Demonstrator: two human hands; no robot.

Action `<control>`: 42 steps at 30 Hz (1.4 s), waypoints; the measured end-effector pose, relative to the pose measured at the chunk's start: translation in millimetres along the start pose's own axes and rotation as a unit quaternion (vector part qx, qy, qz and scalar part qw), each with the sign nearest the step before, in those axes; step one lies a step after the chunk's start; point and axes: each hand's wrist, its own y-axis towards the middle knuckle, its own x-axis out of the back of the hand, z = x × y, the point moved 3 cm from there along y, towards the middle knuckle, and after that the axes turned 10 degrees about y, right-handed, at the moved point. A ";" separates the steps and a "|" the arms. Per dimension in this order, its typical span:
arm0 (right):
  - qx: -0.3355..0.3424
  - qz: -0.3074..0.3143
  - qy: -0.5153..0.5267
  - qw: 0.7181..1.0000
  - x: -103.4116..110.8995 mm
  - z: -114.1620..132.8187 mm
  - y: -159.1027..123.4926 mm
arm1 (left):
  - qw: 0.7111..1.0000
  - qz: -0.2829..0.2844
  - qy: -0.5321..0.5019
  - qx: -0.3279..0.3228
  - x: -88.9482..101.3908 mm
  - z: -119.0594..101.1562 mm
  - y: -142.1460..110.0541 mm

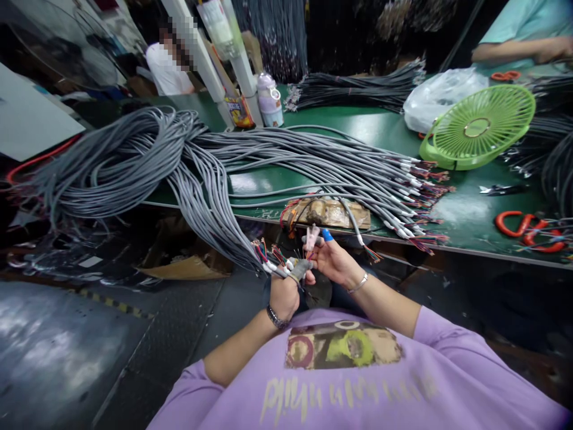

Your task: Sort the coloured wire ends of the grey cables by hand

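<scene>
My left hand is closed around the ends of several grey cables that hang down from the bench. Coloured wire ends fan out just beyond its fingers. Close beside it, my right hand pinches at the thin wires of one cable end, with a blue cover on one fingertip. A small pale pink piece shows at the right fingertips; its kind I cannot make out. Behind the hands, a cardboard piece with brown residue lies at the bench edge, a single cable end crossing it.
A large bundle of grey cables lies across the green bench. A green fan, orange-handled scissors, a plastic bag and a bottle stand or lie around it. Other people are across the bench.
</scene>
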 end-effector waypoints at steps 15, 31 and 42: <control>0.092 0.043 -0.326 0.940 -6.8 2.3 -30.6 | 0.986 0.135 0.085 0.048 5.9 1.3 -4.7; 0.137 -0.020 -0.316 0.939 -0.7 1.0 -32.8 | 1.000 0.012 -0.002 0.005 8.7 2.0 -1.1; 0.019 -0.075 -0.100 0.992 11.5 10.3 -0.3 | 0.999 -0.006 -0.039 0.012 4.6 -4.9 -1.5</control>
